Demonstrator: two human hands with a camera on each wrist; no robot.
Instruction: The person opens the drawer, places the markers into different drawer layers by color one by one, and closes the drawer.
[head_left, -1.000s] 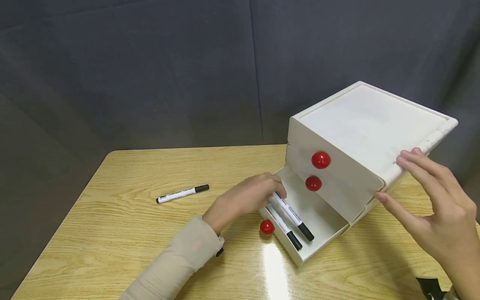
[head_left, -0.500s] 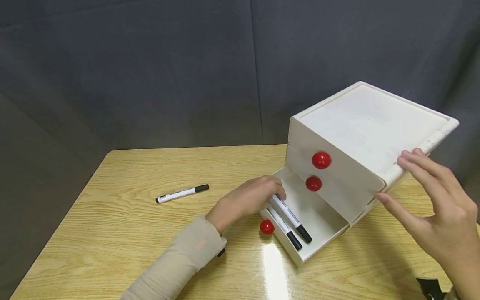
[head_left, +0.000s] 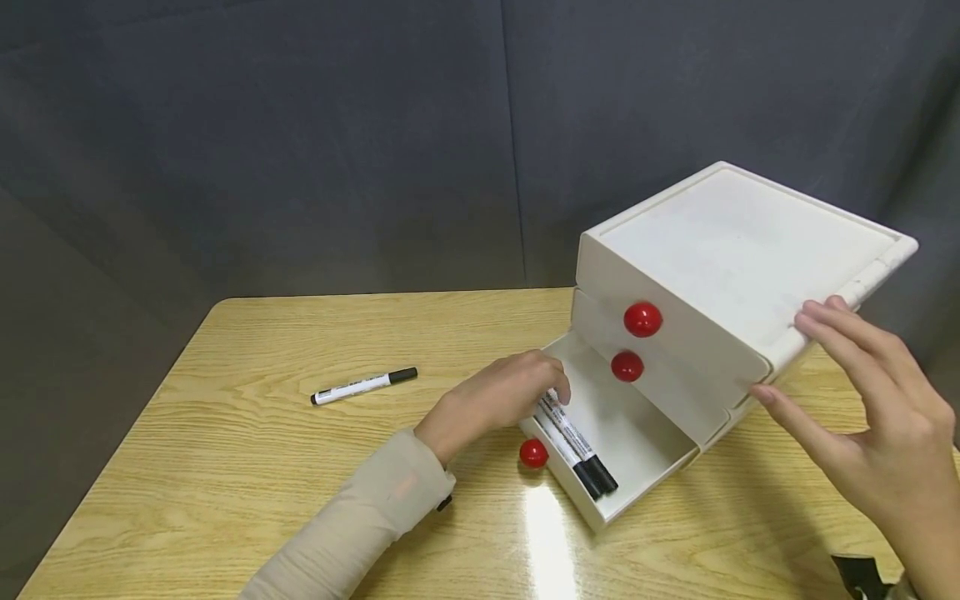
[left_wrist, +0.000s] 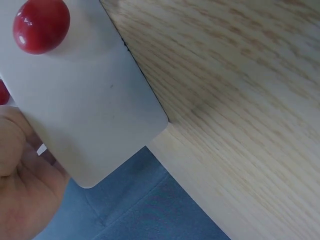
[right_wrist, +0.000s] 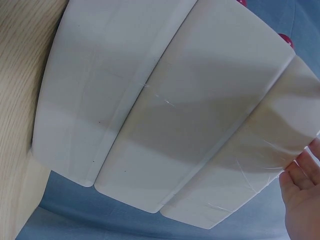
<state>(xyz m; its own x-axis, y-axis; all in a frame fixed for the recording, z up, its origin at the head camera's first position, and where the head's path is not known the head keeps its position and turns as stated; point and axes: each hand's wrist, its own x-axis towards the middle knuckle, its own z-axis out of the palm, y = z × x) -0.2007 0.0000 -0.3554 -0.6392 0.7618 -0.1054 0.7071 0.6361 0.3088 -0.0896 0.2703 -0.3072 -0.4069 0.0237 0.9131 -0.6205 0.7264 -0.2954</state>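
A white drawer cabinet with red knobs stands at the right of the table in the head view. Its bottom drawer is pulled out. Two white markers with black caps lie side by side along the drawer's front wall. My left hand reaches over that wall and pinches the rear end of the inner marker; its fingertips are partly hidden. With fairly straight fingers, my right hand rests on the cabinet's top side edge, thumb against the front corner. The right wrist view shows the cabinet's side panels.
Another black-capped marker lies on the wooden table, left of the left hand. The bottom drawer's red knob sticks out just below that hand. A dark curtain hangs behind the table.
The pinched marker's capped end has swung left and down against the other marker, closing the gap between them. My left hand has barely shifted; the right hand stays where it was.
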